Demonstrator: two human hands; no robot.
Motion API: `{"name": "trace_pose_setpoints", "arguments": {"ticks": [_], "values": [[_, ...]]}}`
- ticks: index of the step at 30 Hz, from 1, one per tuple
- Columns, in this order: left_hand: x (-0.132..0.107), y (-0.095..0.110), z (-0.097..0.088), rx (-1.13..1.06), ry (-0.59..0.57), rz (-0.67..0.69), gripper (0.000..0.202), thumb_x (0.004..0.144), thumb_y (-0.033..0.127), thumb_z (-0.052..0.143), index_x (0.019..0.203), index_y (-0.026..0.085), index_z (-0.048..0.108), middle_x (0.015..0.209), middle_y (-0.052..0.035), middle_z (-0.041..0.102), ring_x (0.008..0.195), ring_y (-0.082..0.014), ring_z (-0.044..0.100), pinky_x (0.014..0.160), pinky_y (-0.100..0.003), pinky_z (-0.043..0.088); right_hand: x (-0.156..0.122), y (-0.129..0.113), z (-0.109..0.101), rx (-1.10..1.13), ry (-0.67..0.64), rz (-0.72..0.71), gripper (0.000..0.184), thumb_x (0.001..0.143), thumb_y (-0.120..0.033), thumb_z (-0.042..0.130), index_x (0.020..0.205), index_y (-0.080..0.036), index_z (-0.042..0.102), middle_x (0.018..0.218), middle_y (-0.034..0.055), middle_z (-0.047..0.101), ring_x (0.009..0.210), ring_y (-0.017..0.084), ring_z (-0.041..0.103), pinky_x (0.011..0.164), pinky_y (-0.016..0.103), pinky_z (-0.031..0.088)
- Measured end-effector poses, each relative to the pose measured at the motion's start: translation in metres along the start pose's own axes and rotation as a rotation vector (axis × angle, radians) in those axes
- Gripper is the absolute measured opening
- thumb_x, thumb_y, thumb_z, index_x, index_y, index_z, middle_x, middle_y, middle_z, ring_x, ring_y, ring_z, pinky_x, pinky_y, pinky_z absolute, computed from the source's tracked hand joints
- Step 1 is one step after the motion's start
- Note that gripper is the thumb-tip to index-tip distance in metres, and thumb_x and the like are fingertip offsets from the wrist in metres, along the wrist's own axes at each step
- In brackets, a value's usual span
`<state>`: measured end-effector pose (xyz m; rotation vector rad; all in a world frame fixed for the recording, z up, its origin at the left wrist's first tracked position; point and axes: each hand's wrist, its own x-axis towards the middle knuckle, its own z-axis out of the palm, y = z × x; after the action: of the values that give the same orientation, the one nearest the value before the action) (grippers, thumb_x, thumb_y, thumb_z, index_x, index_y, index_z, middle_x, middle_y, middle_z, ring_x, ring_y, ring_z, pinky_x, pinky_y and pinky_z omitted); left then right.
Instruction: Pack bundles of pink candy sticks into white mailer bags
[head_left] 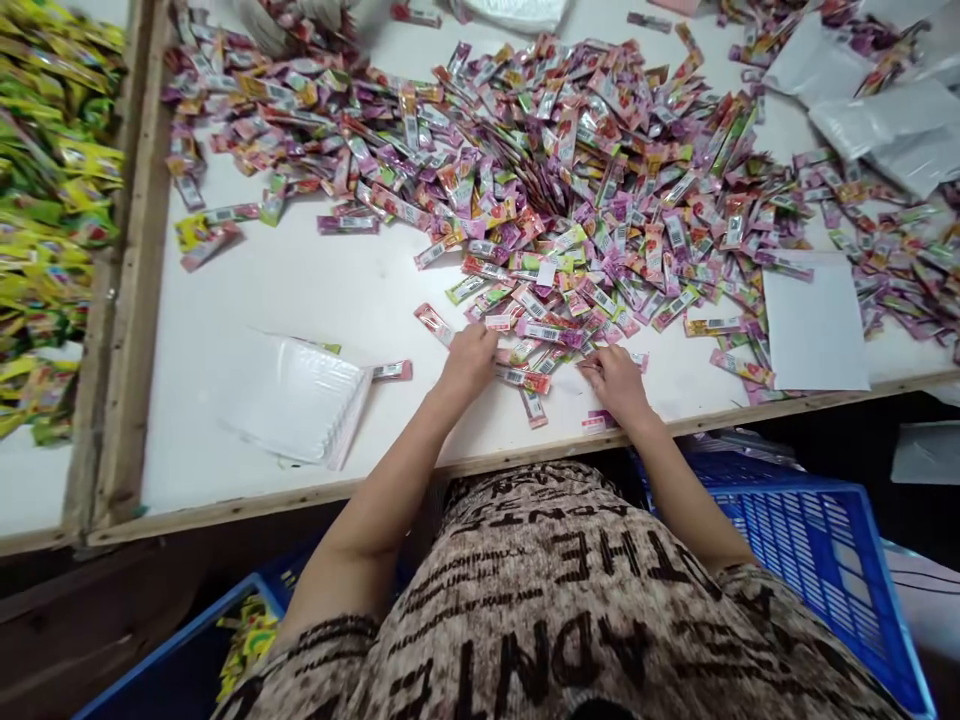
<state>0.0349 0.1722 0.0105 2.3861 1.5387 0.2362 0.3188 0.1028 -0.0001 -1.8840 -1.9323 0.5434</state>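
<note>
At the near edge of a big heap of small stick packets point(525, 180), both my hands rest low over the white tabletop. My left hand point(471, 362) has its fingers curled down among the packets, beside a red-and-white packet point(525, 379); what they grip is hidden. To its right, my right hand point(616, 380) has thumb and fingers drawn together at the heap's edge, and whatever is between them is too small to make out. A purple packet point(551, 333) lies between the hands. One loose packet point(534, 408) lies nearer to me.
A stack of clear plastic bags point(300, 395) lies on the left. At right lies a white sheet point(814, 320), with more plastic bags point(892, 125) behind. Wooden rails point(131, 270) border the table; yellow-green packets point(52, 200) lie beyond. Blue crates point(810, 540) stand below.
</note>
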Motion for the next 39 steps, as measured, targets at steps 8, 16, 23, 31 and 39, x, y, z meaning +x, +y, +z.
{"name": "trace_pose_setpoints", "arguments": {"ticks": [8,16,23,31,39], "values": [[-0.031,0.032,0.008,-0.149,-0.036,0.303,0.028,0.087,0.013,0.05,0.111,0.021,0.063,0.113,-0.0127,0.062,0.104,-0.0276,0.056,0.085,-0.041,0.049,0.049,-0.005,-0.037,0.322,0.234,0.135,0.028,0.082,-0.045,0.066,0.093,-0.02,0.058,0.082,0.0012,0.066,0.075,0.018,0.057,0.072,0.03,0.044],[-0.063,0.012,0.013,-0.472,0.052,-0.026,0.007,0.087,0.019,0.05,0.09,0.021,0.055,0.088,-0.0065,0.063,0.087,-0.024,0.057,0.079,-0.038,0.046,0.107,-0.011,-0.007,0.169,-0.052,0.021,0.005,0.075,-0.019,0.064,0.075,-0.019,0.068,0.087,0.005,0.073,0.084,0.023,0.064,0.079,0.033,0.046],[-0.04,0.02,0.018,-0.881,0.276,-0.532,0.014,0.084,0.033,0.062,0.082,0.021,0.057,0.075,0.0012,0.06,0.063,-0.0141,0.053,0.063,-0.027,0.04,0.11,-0.03,-0.005,0.042,-0.01,-0.069,0.01,0.076,-0.027,0.073,0.079,-0.019,0.069,0.088,0.0075,0.071,0.086,0.024,0.062,0.078,0.033,0.044],[-0.057,0.062,0.024,-0.416,-0.075,-0.464,0.024,0.082,0.043,0.068,0.081,0.022,0.056,0.078,-0.0045,0.068,0.072,-0.0219,0.06,0.061,-0.03,0.032,0.109,-0.011,-0.03,0.436,-0.006,0.148,0.024,0.062,-0.036,0.079,0.068,-0.016,0.068,0.069,-0.0004,0.064,0.068,0.018,0.057,0.065,0.029,0.041],[-0.063,0.039,0.006,-0.2,-0.211,-0.49,0.014,0.088,0.038,0.061,0.09,0.024,0.058,0.092,-0.0095,0.073,0.087,-0.0287,0.067,0.062,-0.032,0.034,0.094,0.01,-0.052,0.157,0.064,0.239,0.015,0.07,-0.031,0.074,0.071,-0.017,0.069,0.073,0.0017,0.067,0.07,0.018,0.058,0.07,0.031,0.043]]}}
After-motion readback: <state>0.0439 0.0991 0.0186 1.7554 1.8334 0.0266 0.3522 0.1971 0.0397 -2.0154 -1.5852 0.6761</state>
